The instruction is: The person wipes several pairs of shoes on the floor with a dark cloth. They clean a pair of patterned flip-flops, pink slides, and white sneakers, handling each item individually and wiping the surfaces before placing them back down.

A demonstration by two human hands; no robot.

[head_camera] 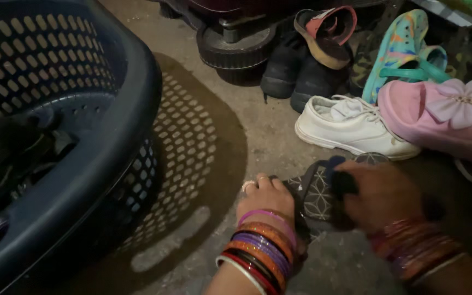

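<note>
Right grip: the right hand (381, 194) is closed over the top of a patterned sandal (318, 191), fingers curled on its dark strap.
Left grip: the left hand (266, 199) lies knuckles up at the sandal's near-left edge, fingers tucked under or against it; whether it clasps is hidden.
Sandal: on the floor (258, 125), between the two hands, touching both.
Long axis: roughly left to right, tilted a little up toward the right.
Nearer hand: both are on it; the right covers more of it.
Hand pose: both wrists, stacked with bangles (260, 251), come in from the lower edge, palms down, low to the floor.
Outward, left: a dark perforated basket (132, 114) with dark items inside, near the left hand.
Outward, beyond: a white shoe (350, 128) just past the sandal, then a pink flower slipper (438, 114) and more footwear.
</note>
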